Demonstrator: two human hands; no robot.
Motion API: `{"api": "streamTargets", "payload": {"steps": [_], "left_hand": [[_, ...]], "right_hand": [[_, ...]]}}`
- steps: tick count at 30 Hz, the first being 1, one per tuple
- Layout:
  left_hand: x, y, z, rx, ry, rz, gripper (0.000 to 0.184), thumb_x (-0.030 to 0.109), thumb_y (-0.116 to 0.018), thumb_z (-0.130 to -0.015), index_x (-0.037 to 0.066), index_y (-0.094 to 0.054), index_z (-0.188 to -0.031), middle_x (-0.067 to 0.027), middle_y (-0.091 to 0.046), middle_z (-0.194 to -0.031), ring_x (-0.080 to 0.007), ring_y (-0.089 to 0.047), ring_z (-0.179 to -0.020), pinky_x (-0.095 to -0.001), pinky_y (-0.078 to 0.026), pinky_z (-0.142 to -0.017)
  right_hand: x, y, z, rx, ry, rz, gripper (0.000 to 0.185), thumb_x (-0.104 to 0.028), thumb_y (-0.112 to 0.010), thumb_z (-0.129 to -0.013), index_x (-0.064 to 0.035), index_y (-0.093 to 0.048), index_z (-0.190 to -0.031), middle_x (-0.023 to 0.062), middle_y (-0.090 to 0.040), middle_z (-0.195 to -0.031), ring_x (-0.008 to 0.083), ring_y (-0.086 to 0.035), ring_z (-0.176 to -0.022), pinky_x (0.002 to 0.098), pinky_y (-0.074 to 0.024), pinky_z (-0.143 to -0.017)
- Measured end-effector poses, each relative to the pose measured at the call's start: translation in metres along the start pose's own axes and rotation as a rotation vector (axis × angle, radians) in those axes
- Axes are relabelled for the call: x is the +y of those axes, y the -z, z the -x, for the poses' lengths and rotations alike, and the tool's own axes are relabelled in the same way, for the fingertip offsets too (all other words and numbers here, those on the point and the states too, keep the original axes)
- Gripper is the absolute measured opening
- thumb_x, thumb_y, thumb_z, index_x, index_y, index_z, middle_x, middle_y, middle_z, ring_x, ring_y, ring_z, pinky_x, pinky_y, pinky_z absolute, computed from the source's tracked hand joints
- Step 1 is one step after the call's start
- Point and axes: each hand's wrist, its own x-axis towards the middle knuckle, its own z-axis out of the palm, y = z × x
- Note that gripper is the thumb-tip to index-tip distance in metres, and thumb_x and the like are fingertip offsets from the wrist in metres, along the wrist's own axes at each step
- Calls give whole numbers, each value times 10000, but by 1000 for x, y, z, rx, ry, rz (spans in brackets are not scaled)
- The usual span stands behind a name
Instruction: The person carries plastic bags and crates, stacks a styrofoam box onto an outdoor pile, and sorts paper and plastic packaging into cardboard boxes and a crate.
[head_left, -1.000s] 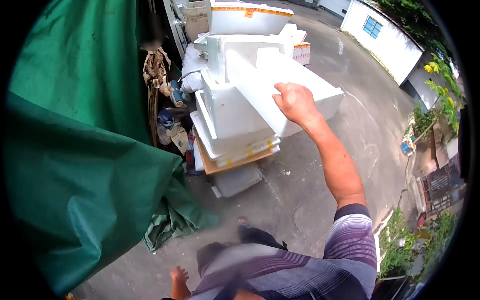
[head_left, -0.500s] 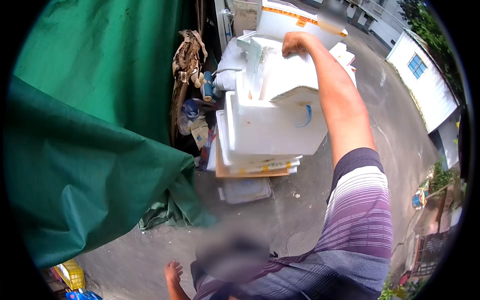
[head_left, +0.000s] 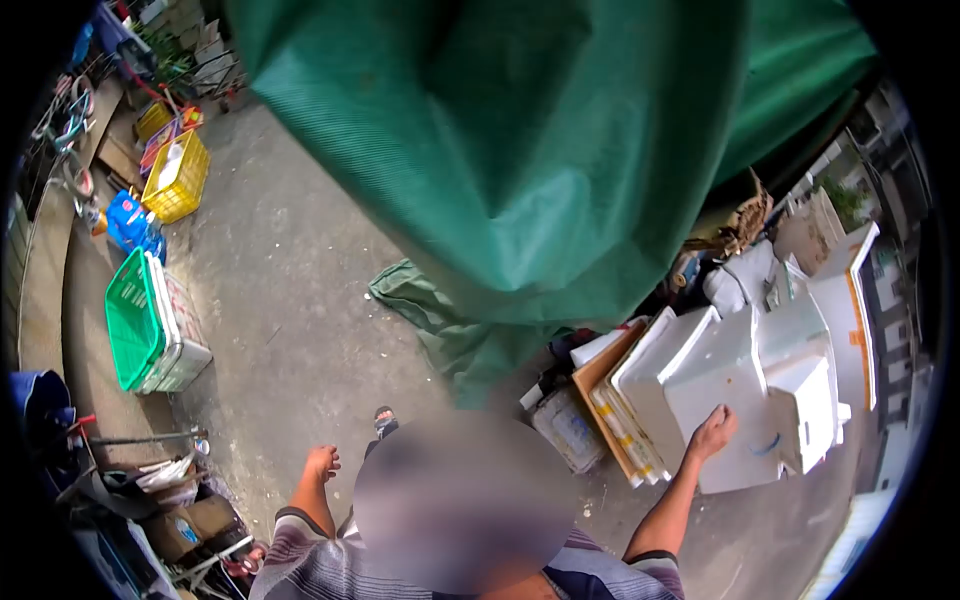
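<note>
My right hand (head_left: 713, 432) is in front of a white foam box (head_left: 728, 385), fingers curled in with nothing seen in them; I cannot tell whether it touches the box. Around it stands a stack of foam boxes, with a smaller white foam piece (head_left: 803, 412) beside it and a tall one with orange tape (head_left: 858, 320) behind. Low on my other side, my left hand (head_left: 322, 462) hangs over the concrete ground, its fingers loosely bent, apart and holding nothing. A blurred patch covers the middle of my body.
A large green tarp (head_left: 500, 170) hangs ahead, its lower end (head_left: 430, 310) trailing on the ground. To the left are green and white crates (head_left: 140, 320), a yellow crate (head_left: 178, 178) and a blue bag (head_left: 135, 225). Cardboard (head_left: 195, 525) and clutter lie at lower left.
My view has swung left, so the foam boxes now appear at the right. My right hand has come off the upper foam box and dropped back toward my body.
</note>
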Motion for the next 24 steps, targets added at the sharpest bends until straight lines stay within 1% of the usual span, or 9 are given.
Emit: {"api": "streamTargets", "payload": {"steps": [4,7,11,14,15,18,20,21,24], "left_hand": [[4,34,-40,-31,-51,92,356,323,-602,-938,95,-617,-1212,-40,-650,-952,-220,-608,-724,-424,-460,-612],[28,75,-65,-10,-153,176,353,319,-618,-926,73,-635,-1180,-46,-657,-946,-204,-600,-716,-369,-453,-569],[67,122,-90,48,-262,52,370,301,-649,-906,36,-647,-1165,-62,-674,-958,-188,-611,-743,-345,-482,-586],[145,130,-62,6,-347,116,378,277,-645,-914,25,-634,-1196,-75,-687,-993,-176,-633,-783,-320,-488,-605],[173,132,-52,-15,-390,162,364,264,-634,-927,36,-627,-1211,-71,-685,-999,-164,-637,-792,-292,-464,-574],[241,140,-84,-68,-597,242,425,263,-638,-928,-6,-594,-1254,-103,-679,-1070,-186,-640,-919,-297,-501,-729],[298,163,-80,-106,-640,259,496,271,-641,-927,-36,-557,-1307,-153,-671,-1159,-226,-645,-1018,-331,-529,-857],[317,174,-95,-93,-656,297,491,271,-643,-927,-32,-561,-1305,-148,-675,-1155,-221,-649,-1000,-330,-531,-840],[371,210,-145,-43,-631,417,455,272,-643,-929,-13,-581,-1279,-123,-686,-1117,-206,-659,-929,-332,-530,-765]], "right_hand": [[80,-88,268,-815,-822,184,307,-144,-681,-869,89,-631,-1063,141,-658,-850,269,-632,-680,405,-521,-626],[50,-151,364,-1094,-859,253,289,-153,-678,-876,69,-639,-1058,129,-657,-824,249,-635,-670,392,-515,-593],[-10,-218,405,-1210,-568,257,265,-164,-674,-887,42,-650,-1051,113,-655,-789,223,-639,-657,374,-506,-549],[-50,-266,396,-1178,-353,240,248,-173,-671,-894,22,-658,-1046,101,-654,-762,203,-642,-648,360,-500,-516],[-63,-286,387,-1154,-389,217,242,-176,-670,-897,16,-660,-1044,97,-654,-753,197,-643,-645,356,-497,-505],[-100,-369,339,-1080,-757,106,188,-191,-652,-917,-30,-662,-1013,80,-646,-759,173,-644,-639,329,-502,-508],[-148,-427,312,-1077,-704,124,103,-216,-604,-949,-119,-634,-961,0,-610,-696,162,-643,-578,292,-403,-433],[-165,-462,308,-1057,-692,83,110,-209,-598,-950,-111,-625,-990,0,-610,-695,169,-641,-569,273,-355,-410],[-220,-562,301,-1167,-651,173,116,-213,-602,-944,-102,-620,-970,5,-607,-688,177,-638,-547,280,-352,-395]]}}
